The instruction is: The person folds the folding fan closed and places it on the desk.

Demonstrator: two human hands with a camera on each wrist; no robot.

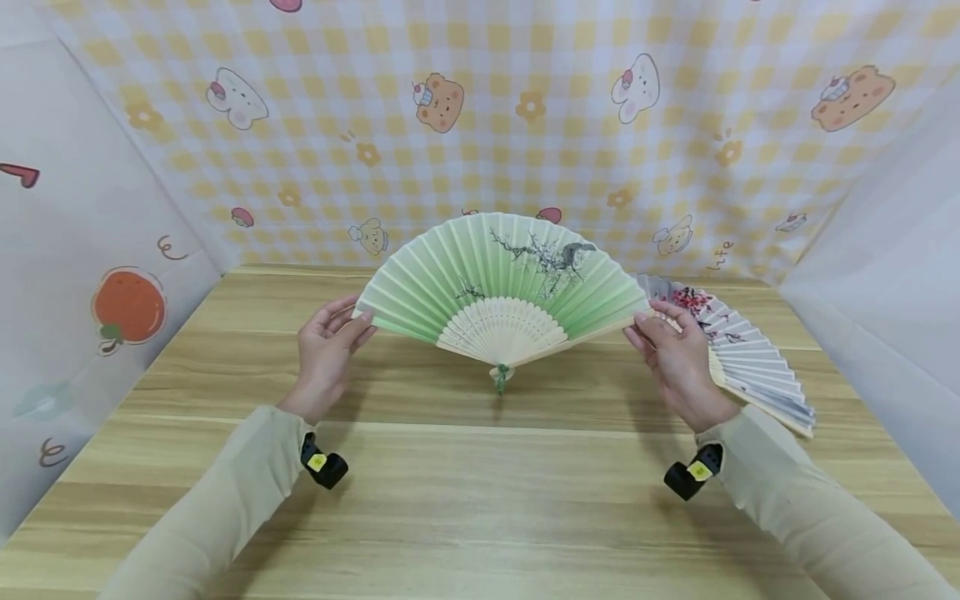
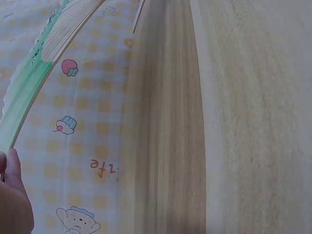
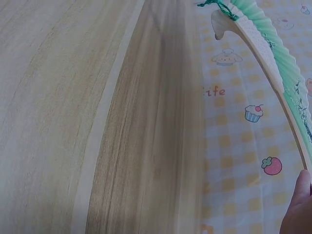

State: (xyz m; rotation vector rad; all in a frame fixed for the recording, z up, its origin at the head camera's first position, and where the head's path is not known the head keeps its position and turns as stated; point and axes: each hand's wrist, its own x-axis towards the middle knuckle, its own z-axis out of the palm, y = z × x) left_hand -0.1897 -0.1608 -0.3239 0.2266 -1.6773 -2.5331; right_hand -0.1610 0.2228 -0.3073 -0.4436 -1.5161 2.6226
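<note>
A green folding fan with a dark blossom-branch print is spread wide, held upright above the table in the head view. Its pale pierced ribs meet at the bottom, where a green tassel hangs. My left hand pinches the fan's left outer edge between thumb and fingers. On the other side my right hand pinches the right outer edge the same way. Each wrist view catches only part of the hand, the left hand and the right hand, at the fan's end.
Behind my right hand, a second folding fan, grey-white with red blossoms, lies spread on the wooden table. A checked cloth with cartoon prints hangs at the back. Pale cloth walls close off both sides.
</note>
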